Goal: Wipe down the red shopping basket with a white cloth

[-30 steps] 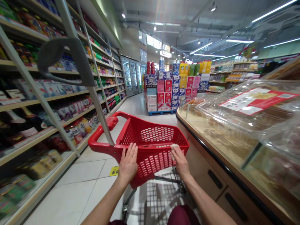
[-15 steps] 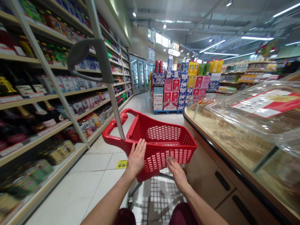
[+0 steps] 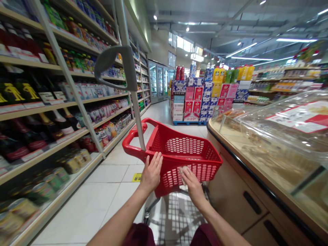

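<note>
A red plastic shopping basket [image 3: 191, 135] with slotted sides stands on a wheeled frame in front of me. From its left end rises a metal pole with a grey loop handle [image 3: 132, 68]. My left hand [image 3: 152, 171] lies with fingers stretched out against the basket's near side, close to the handle end. Under the fingers of my right hand [image 3: 192, 182] is a small crumpled pale cloth [image 3: 182, 171], pressed to the slotted near wall. Part of the cloth is hidden by the fingers.
Shelves of bottles and cans [image 3: 74, 99] run along the left. A counter with a glass edge and clear plastic food boxes [image 3: 289, 119] stands close on the right. Stacked drink cartons [image 3: 193, 99] sit on a blue pallet ahead. A yellow floor sticker [image 3: 137, 177] lies beside the basket.
My right hand has moved slightly up and left along the basket wall with the cloth, relative to the basket. My left hand stays in place. The whole view has shifted a little.
</note>
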A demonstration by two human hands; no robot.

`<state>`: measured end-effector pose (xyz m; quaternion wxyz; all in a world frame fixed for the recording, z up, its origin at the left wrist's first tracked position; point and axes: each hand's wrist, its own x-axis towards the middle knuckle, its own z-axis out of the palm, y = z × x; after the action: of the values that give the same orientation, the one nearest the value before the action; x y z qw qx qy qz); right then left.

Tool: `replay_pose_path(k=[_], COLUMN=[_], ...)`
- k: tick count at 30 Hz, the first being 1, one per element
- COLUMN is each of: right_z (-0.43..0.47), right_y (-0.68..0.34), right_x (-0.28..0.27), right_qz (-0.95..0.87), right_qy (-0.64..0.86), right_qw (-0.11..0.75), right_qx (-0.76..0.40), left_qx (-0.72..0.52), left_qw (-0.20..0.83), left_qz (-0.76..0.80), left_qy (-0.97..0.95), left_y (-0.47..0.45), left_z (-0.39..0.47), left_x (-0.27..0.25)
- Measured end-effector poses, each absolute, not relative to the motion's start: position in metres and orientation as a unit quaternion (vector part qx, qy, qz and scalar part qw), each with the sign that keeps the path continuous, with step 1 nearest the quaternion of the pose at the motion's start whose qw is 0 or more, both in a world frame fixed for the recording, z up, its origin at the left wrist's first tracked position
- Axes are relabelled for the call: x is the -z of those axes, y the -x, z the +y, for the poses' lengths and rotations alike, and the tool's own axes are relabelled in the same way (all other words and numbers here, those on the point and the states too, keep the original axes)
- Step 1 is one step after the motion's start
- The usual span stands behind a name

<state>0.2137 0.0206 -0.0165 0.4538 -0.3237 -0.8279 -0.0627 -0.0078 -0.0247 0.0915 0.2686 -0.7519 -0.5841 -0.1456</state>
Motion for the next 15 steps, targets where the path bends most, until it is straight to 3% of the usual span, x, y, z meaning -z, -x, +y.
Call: replay_pose_path(k=[3, 9, 15], right_z=[0.029, 0.020, 0.024], right_y=[-0.199, -0.185, -0.156], right_x=[-0.006, 0.019, -0.022], right_qz=[-0.807, -0.843, -0.813], right_qy=[0.322, 0.287, 0.288], right_qw=[0.489, 0.449, 0.505], right_qx=[0.074, 0.070, 0.025], left_qx=[0.156, 0.138, 0.225], left_qw=[0.264, 0.253, 0.281], left_qz=[-0.612, -0.592, -0.631], left_qy=[0.729, 0.753, 0.688], left_y=[0.015, 0.027, 0.049], left_z=[-0.023, -0.026, -0.035], left_x=[-0.100, -0.107, -0.109])
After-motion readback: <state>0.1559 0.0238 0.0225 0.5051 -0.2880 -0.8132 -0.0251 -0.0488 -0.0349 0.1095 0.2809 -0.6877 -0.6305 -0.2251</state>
